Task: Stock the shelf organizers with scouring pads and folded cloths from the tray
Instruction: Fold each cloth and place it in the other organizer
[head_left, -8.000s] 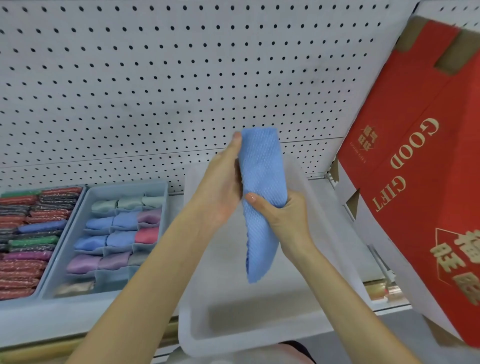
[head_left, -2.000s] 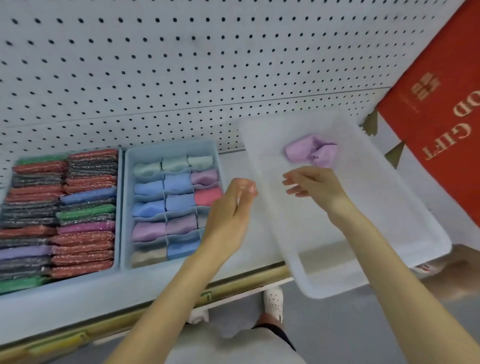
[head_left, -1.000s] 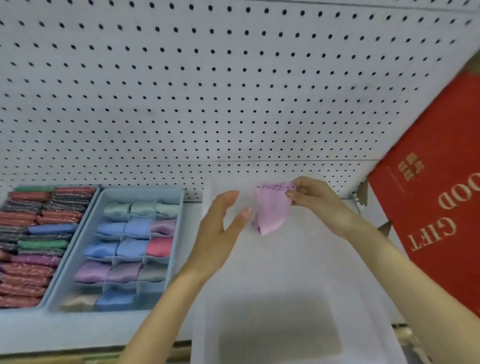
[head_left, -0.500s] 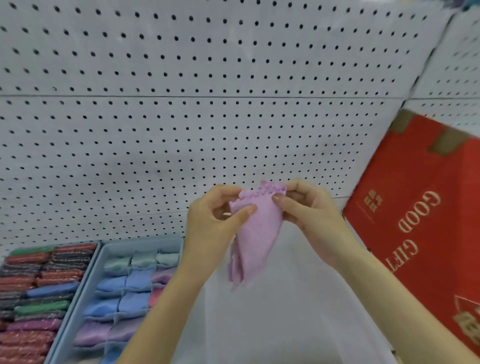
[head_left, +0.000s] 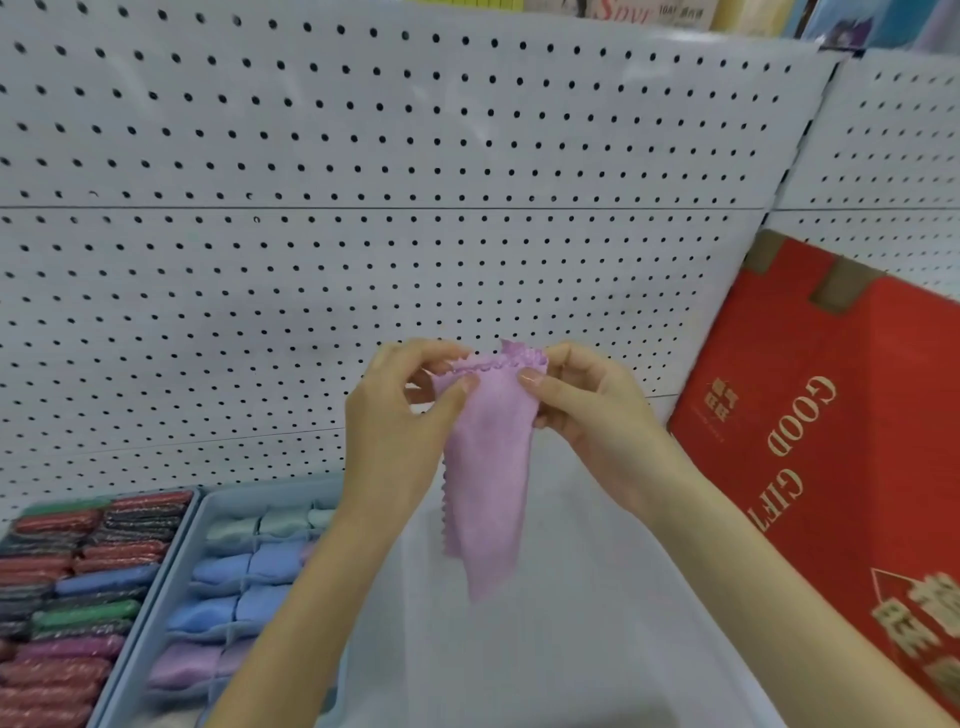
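Observation:
A lilac cloth (head_left: 488, 478) with a scalloped edge hangs in the air above the white tray (head_left: 597, 623). My left hand (head_left: 400, 431) pinches its top left corner and my right hand (head_left: 587, 415) pinches its top right corner. Lower left, a pale blue divided organizer (head_left: 208, 509) holds folded cloths in blue, lilac and grey-green. Further left, a second organizer holds rows of scouring pads (head_left: 67, 597) in red, dark grey, green, blue and pink.
A white pegboard wall (head_left: 363, 208) rises behind the shelf. A big red "GOOD GIFT" carton (head_left: 841, 467) leans at the right, close to the tray. Coloured packages show along the top edge.
My right hand lifted the lilac cloth out of the tray, and my left hand joined it. Both hands now hold its top edge higher, with the cloth spread a little wider.

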